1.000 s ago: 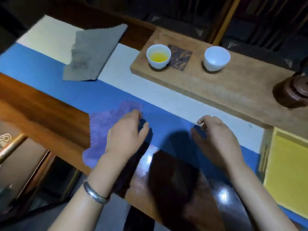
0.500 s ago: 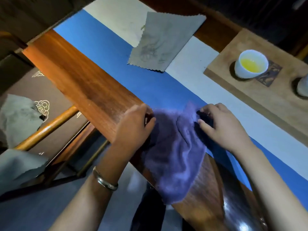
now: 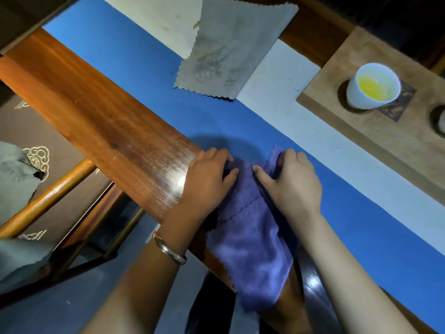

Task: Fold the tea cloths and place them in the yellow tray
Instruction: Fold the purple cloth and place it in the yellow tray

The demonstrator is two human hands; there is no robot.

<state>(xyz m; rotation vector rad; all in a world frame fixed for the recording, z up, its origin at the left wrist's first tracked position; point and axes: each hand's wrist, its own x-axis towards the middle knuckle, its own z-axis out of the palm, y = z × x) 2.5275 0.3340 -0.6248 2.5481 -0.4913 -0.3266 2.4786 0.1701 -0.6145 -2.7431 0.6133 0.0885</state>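
A purple tea cloth lies folded into a long strip across the near edge of the wooden table, its lower end hanging over the edge. My left hand pinches its far left corner. My right hand grips its far right corner, where a scalloped edge sticks up. A grey tea cloth with a faint drawing lies flat further back on the blue and white runner. The yellow tray is out of view.
A wooden tea board at the right carries a white cup of yellow tea. A chair with grey cloths on it stands left of the table. The blue runner stretches diagonally.
The view swung left, so the yellow tray left the frame. My hands gathered the flat purple cloth, brought its sides together and now hold a narrower strip closer together.
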